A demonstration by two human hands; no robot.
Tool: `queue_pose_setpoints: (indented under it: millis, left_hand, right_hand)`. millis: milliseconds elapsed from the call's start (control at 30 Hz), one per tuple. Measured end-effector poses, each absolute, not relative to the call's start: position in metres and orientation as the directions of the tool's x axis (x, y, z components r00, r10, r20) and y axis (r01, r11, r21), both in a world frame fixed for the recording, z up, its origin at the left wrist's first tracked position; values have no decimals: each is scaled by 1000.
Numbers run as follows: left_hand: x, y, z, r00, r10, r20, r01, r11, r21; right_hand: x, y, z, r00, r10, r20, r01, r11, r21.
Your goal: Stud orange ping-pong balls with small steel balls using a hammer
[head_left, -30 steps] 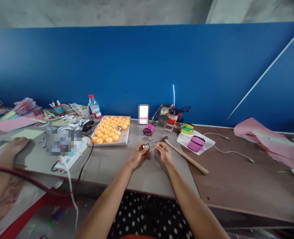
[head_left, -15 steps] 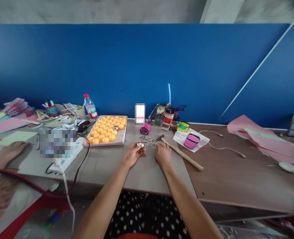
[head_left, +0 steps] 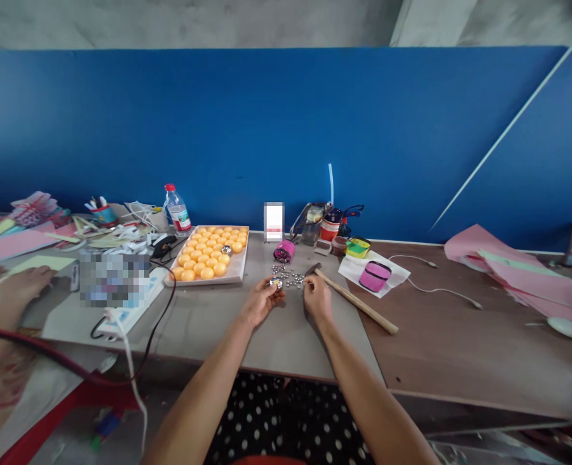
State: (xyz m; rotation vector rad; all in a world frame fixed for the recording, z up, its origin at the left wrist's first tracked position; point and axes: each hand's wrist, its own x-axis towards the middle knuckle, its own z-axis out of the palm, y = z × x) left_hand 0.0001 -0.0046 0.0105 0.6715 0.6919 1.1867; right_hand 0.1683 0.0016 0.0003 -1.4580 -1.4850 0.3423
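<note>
My left hand (head_left: 261, 300) is curled around a small shiny round piece (head_left: 276, 282) held at its fingertips. My right hand (head_left: 316, 298) rests on the grey table (head_left: 218, 323) with its fingers pinched at the edge of a scatter of small silver beads (head_left: 289, 275); whether it grips one is too small to tell. A wooden-handled hammer (head_left: 353, 300) lies just right of my right hand. A white tray of orange balls (head_left: 211, 260) sits to the left of the beads, and a pink cup (head_left: 284, 250) lies tipped behind them.
Another person's hand (head_left: 21, 284) lies flat at the far left near a white power strip (head_left: 130, 303) with a dark cable. A water bottle (head_left: 177, 209), small jars, a pink pouch (head_left: 374, 276) on white paper and pink sheets (head_left: 508, 268) line the blue wall.
My right hand moved away from the left hand to the beads by the hammer, then drew slightly back. The left hand kept the shiny piece. The view shifted a little.
</note>
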Motion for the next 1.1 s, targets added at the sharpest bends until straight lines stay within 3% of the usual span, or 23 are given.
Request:
queue_pose_setpoints:
  millis: [167,300,467,567,767,1100]
  left_hand:
    - [0,-6,15,236,963,-134,-572,249,782]
    - [-1,-6,15,250,959,-131,-563,254,786]
    - [0,-7,15,283,954,-102,-546,248,800]
    - [1,-8,17,279,955,-100,-544,243,803]
    - [3,-8,14,273,958,-92,-531,230,815]
    - [3,-7,8,267,962,-66,-482,192,855]
  right_hand:
    - [157,1,5,187,946,264,174,232,-957]
    - [152,2,6,90,983,160,-89,168,-982]
    - [149,-1,9,-43,993,110,-247,96,-964]
    - [148,-2,9,-61,992,107,-242,89,-966]
    - [146,-2,6,-4,991,136,-47,136,-990]
    - [144,-1,3,-30,990,138,-28,137,-990]
